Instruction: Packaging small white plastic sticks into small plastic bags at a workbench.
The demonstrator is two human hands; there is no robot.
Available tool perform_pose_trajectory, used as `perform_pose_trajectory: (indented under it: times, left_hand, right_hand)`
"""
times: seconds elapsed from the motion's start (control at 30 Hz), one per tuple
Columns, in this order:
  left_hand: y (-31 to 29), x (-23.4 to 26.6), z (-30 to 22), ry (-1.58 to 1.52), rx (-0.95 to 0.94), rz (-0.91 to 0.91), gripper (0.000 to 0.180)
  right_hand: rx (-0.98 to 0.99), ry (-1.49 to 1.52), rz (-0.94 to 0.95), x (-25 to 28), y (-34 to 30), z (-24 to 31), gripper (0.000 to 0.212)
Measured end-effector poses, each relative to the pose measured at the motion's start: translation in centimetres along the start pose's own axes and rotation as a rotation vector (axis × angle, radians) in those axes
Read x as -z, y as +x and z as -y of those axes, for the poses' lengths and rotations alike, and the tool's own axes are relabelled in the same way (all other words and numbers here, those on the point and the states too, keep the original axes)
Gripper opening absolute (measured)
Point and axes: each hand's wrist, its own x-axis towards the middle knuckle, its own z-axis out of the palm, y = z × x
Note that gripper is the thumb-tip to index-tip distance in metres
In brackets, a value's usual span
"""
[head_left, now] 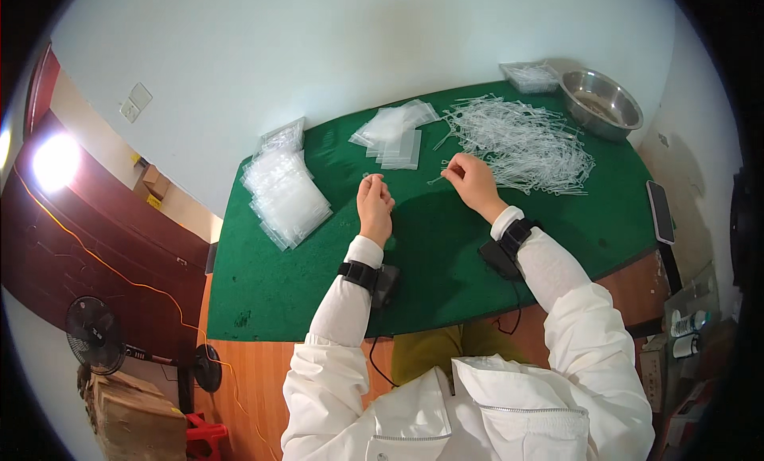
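Note:
My right hand [475, 187] is closed in a pinch above the green tabletop [446, 254]. A thin clear plastic pick with a small looped end [434, 181] sticks out leftward from its fingertips. To its left, my left hand [375, 210] is raised with the fingers curled together; whatever they hold is too small to make out. Just beyond the right hand spreads a big loose pile of similar clear picks [521, 143]. Several flat clear zip bags [398, 149] lie past the left hand. A fanned stack of clear bags [288, 198] is on the left side of the table.
At the far right stand a steel bowl [602, 103] and a clear tray of picks [532, 77]. Another clear tray [280, 135] is at the back left, against the wall. A phone [660, 212] sits by the right edge. A fan [94, 334] stands at lower left.

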Motion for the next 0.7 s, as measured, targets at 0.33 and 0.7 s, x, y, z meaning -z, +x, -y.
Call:
perform_pose_trajectory:
  times: [0.33,0.7]
  left_hand:
    - [-0.3,0.1,0.0,-0.018,-0.077,0.041,0.023]
    - [-2.3,-3.0,-0.1,0.037,-0.051,0.287,0.028]
  right_hand:
    - [0.157,-0.312,-0.147,0.4,0.3,-1.0,0.010]
    - [-0.370,0.863,0.278,-1.9,-1.2,2.6,0.013]
